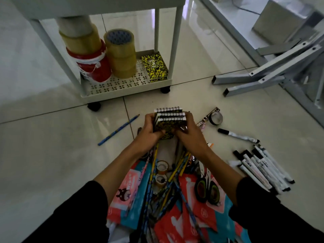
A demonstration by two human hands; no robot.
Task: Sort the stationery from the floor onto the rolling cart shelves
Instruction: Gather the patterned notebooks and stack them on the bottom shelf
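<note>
Both hands hold a stack of three small spiral notebooks with yellow-and-black covers, above the floor pile. My left hand grips the stack's left side; my right hand grips its right side. The white rolling cart stands just beyond. Its bottom shelf carries another yellow-black notebook, clear tape rolls and a red-and-white tape stack. Below my hands lie pencils, small tape rolls, scissors and pink-teal folders.
White markers with black caps lie in a group at the right; one marker lies apart. A blue pencil lies at the left, a black tape roll behind my right hand. Grey metal frame legs lie at the right.
</note>
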